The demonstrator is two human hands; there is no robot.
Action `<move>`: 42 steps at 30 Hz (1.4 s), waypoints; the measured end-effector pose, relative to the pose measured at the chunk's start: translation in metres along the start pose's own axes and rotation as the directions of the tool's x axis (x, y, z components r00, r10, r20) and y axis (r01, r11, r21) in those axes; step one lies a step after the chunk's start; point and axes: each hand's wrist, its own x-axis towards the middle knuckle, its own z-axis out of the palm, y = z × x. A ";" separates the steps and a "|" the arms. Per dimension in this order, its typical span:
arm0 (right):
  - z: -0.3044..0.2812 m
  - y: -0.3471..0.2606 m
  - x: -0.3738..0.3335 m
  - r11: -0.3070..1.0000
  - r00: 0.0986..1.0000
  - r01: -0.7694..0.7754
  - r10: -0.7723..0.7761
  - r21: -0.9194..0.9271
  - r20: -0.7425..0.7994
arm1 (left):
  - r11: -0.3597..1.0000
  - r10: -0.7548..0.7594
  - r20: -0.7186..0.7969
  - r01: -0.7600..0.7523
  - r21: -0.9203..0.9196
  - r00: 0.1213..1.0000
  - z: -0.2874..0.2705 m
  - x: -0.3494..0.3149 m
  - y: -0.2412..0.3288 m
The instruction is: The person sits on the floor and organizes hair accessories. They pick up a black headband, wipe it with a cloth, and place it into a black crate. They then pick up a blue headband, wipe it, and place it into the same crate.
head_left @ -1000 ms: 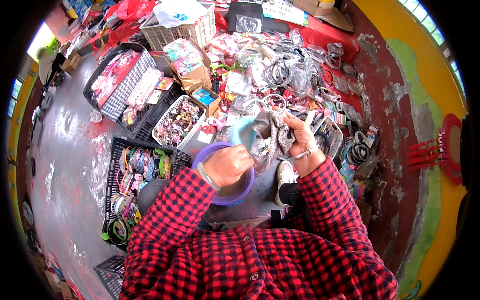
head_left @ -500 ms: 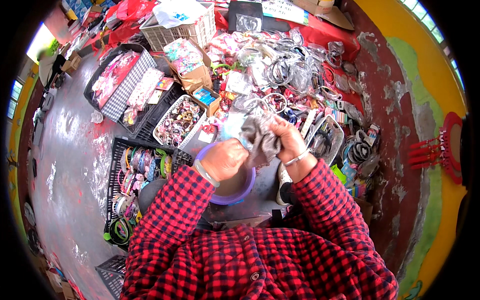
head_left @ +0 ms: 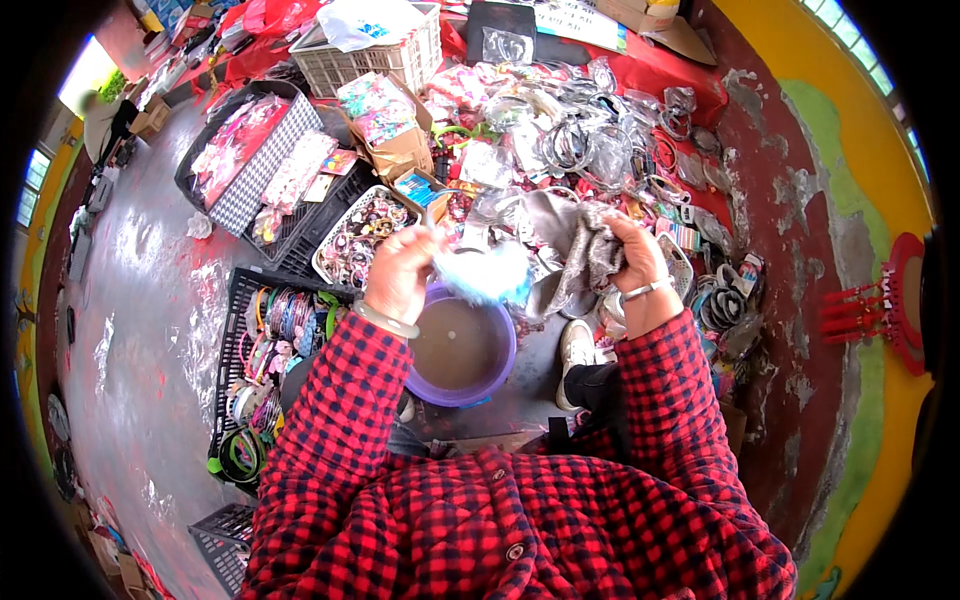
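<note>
Over grey floor, left fingers pinch a fluffy blue item extending toward right fingers clutching grey cloth.

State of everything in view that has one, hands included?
Left hand: closed on the blue fluffy piece
Blue fluffy piece: held up, over the basin's far side
Right hand: gripping the grey cloth
Grey cloth: crumpled, hanging
Purple basin: upright, holding murky liquid
Cardboard box: open, filled with colourful packs
Beige crate: topped by a white bag
</note>
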 end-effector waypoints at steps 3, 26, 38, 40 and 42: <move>0.020 -0.013 -0.017 0.996 0.998 0.048 -0.051 0.079 0.045 | 0.985 0.069 -0.224 -0.102 -0.139 0.972 -0.011 0.006 0.005; 0.068 0.018 -0.053 0.187 0.601 0.779 0.050 -0.598 0.798 | 0.929 -0.085 0.306 0.187 -0.320 0.948 -0.004 0.000 0.014; 0.071 0.024 -0.057 0.068 0.600 0.789 0.134 -0.611 0.789 | 0.947 -0.136 0.170 0.179 -0.268 0.976 0.002 -0.001 0.009; 0.069 0.028 -0.054 0.013 0.581 0.812 0.067 -0.583 0.811 | 0.944 -0.096 0.183 0.148 -0.296 0.978 0.006 -0.004 0.008; 0.067 0.031 -0.052 0.006 0.556 0.831 0.002 -0.556 0.831 | 0.952 -0.056 0.207 0.115 -0.282 0.977 0.004 -0.004 0.009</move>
